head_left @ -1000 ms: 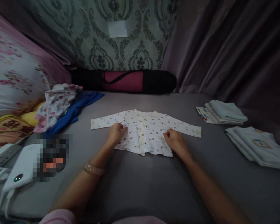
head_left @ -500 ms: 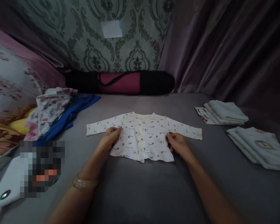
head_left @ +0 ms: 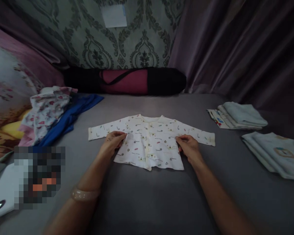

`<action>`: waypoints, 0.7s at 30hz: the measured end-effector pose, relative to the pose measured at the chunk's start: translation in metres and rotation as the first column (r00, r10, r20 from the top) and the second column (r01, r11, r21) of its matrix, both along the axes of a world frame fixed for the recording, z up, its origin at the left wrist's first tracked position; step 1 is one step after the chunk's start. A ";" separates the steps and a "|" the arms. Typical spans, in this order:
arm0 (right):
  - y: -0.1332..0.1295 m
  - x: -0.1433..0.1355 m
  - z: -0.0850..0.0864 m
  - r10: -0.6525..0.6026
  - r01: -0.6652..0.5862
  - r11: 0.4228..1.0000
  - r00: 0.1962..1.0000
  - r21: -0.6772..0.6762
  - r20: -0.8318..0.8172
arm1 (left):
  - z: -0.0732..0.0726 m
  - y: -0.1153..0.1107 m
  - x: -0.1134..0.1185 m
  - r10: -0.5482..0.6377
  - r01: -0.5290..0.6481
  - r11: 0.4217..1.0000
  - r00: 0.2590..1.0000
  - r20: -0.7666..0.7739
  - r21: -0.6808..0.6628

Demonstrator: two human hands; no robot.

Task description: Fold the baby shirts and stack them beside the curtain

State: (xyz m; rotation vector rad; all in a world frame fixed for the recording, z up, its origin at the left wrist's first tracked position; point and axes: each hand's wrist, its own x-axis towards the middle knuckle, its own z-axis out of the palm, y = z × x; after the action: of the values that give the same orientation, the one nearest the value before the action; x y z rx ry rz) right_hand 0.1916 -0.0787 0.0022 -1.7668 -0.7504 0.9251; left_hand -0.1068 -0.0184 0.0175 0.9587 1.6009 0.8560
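Note:
A small white baby shirt (head_left: 149, 143) with a scattered print and a buttoned front lies spread on the grey sheet, both long sleeves stretched out sideways. Its collar faces away from me and its hem is towards me. My left hand (head_left: 114, 143) pinches the shirt's left side edge below the sleeve, thumb and fingers closed on the cloth. On the opposite side edge my right hand (head_left: 188, 147) grips the fabric the same way. A pale bangle (head_left: 85, 195) circles my left wrist.
Folded clothes lie in two stacks at right, a farther pile (head_left: 245, 115) and a nearer one (head_left: 275, 155). Left are a heart-print garment (head_left: 47, 106), blue cloth (head_left: 71, 116) and a white device (head_left: 8, 186), partly pixelated. A black and pink long bag (head_left: 127, 81) lies along the wall.
The view has tipped slightly downward and closer. Both hands keep their hold on the shirt's side edges, with only slight finger shifts; the shirt stays spread out.

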 end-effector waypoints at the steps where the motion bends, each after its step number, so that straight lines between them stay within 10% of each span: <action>1: 0.000 0.001 -0.003 0.013 -0.014 1.000 0.999 0.018 0.048 | 0.000 0.000 0.000 -0.008 0.008 1.000 1.000 -0.006 -0.001; 6: -0.001 0.005 -0.008 0.157 -0.204 0.978 0.865 0.049 0.476 | -0.004 -0.003 -0.002 -0.027 0.068 0.987 0.962 -0.272 0.144; 10: -0.008 0.000 0.000 0.237 -0.297 0.952 0.567 -0.072 0.789 | -0.009 -0.011 -0.004 -0.063 0.313 0.913 0.742 -0.667 0.262; 15: -0.015 -0.009 0.008 0.335 -0.216 0.936 0.309 -0.277 0.890 | -0.004 -0.022 0.000 -0.124 0.518 0.848 0.401 -0.908 0.113; 18: -0.016 -0.011 0.009 0.341 -0.249 0.923 0.169 -0.295 0.925 | 0.002 -0.025 0.001 -0.060 0.551 0.826 0.294 -0.954 0.118; 21: -0.017 -0.017 0.004 0.288 -0.395 0.888 0.075 -0.237 0.955 | 0.000 -0.028 0.007 0.006 0.718 0.666 0.267 -0.964 0.203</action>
State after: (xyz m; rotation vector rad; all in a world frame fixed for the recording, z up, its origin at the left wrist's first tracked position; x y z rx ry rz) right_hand 0.1748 -0.0954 0.0067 -2.0158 -2.1298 -0.2524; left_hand -0.1002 -0.0467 0.0179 2.6388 1.7896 0.4145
